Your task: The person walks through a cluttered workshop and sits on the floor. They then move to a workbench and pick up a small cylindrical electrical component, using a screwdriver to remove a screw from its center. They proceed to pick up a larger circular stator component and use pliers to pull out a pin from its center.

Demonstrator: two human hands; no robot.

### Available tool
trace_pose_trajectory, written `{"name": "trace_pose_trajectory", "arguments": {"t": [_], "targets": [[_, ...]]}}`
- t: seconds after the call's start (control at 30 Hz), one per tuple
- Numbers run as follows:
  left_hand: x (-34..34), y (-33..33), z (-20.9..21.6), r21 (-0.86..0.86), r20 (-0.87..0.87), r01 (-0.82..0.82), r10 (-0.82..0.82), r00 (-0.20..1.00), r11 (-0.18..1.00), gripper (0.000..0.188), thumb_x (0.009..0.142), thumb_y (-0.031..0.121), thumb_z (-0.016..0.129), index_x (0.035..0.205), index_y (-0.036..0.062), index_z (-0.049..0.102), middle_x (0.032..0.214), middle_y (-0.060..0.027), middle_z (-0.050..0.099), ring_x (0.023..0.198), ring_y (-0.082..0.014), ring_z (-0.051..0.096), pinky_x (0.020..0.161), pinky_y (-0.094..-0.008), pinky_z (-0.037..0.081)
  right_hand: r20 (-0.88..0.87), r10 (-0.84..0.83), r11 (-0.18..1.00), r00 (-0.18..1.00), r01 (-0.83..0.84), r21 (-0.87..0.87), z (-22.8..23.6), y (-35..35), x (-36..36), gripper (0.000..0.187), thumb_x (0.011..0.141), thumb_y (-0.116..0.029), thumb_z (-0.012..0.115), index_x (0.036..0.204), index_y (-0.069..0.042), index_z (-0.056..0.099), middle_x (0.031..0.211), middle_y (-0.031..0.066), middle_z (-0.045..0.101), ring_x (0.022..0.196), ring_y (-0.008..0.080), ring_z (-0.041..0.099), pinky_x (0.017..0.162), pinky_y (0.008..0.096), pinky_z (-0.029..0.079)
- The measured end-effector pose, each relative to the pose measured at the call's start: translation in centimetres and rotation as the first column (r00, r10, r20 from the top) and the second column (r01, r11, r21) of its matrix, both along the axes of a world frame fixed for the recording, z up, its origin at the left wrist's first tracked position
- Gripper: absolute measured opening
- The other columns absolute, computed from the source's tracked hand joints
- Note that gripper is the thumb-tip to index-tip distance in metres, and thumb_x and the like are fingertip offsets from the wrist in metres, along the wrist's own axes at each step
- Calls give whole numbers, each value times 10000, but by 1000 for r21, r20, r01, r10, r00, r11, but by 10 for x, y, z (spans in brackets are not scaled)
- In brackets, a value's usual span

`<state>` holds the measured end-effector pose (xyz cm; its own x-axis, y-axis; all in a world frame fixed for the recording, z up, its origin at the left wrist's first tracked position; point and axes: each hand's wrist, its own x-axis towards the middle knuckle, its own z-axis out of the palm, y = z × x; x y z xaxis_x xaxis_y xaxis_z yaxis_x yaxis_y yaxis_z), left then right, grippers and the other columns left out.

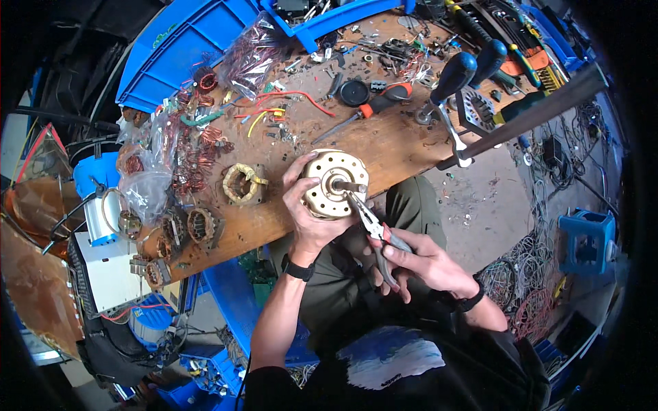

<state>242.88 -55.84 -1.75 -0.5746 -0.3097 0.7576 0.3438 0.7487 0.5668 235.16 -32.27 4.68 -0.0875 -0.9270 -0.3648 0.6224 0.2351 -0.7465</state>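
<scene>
My left hand (pixel 306 212) is wrapped round the side of a round, cream-coloured electric motor (pixel 317 201) with holes in its end face. A metal shaft (pixel 351 186) sticks out from the middle of that face. In my right hand (pixel 428 264) is a pair of long-nose pliers (pixel 375 231) with red and grey handles. The plier tips touch or nearly touch the motor face just below the shaft; whether they grip anything there is too small to tell. Both hands are over my lap at the bench edge.
On the wooden bench (pixel 274 218) lie a yellow-wrapped coil ring (pixel 241 183), a screwdriver (pixel 363 111) and a black round cap (pixel 354 92). Several motor cores (pixel 203 228) line the left edge. A lever tool with blue-knobbed handles (pixel 458 72) stands at right, beside a long dark bar (pixel 534 120).
</scene>
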Motion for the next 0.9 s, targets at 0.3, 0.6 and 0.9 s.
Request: {"name": "trace_pose_trajectory", "arguments": {"t": [0.3, 0.6, 0.9], "targets": [[1, 0, 0, 7, -28, -1, 1, 1000, 1000, 1015, 585, 186, 1056, 1333, 137, 372, 1415, -232, 504, 1291, -385, 565, 1092, -504, 507, 59, -78, 997, 995, 79, -16, -1, -6, 22, 427, 1142, -369, 482, 1385, -19, 510, 917, 103, 689, 692, 133, 676, 496, 252, 568], [1, -1, 1, -16, -46, 7, -8, 999, 1000, 1010, 580, 191, 1059, 1332, 142, 386, 1411, -225, 509, 1313, -395, 550, 1103, -522, 494, 241, -42, 998, 970, 53, -38, 1, -6, 26, 441, 1154, -312, 434, 1455, 11, 439, 1233, 312, 679, 1125, 402, 726, 796, 484, 682], [0, -2, -4, 4, -44, -1, 1, 999, 1000, 1006, 586, 182, 1055, 1338, 143, 389, 1418, -227, 505, 1315, -390, 549, 1104, -516, 492, 520, -14, 988, 854, 90, -122, -11, -7, 25, 449, 1161, -290, 395, 1469, 36, 412, 1253, 347, 661, 1137, 470, 708, 815, 564, 672]]}}
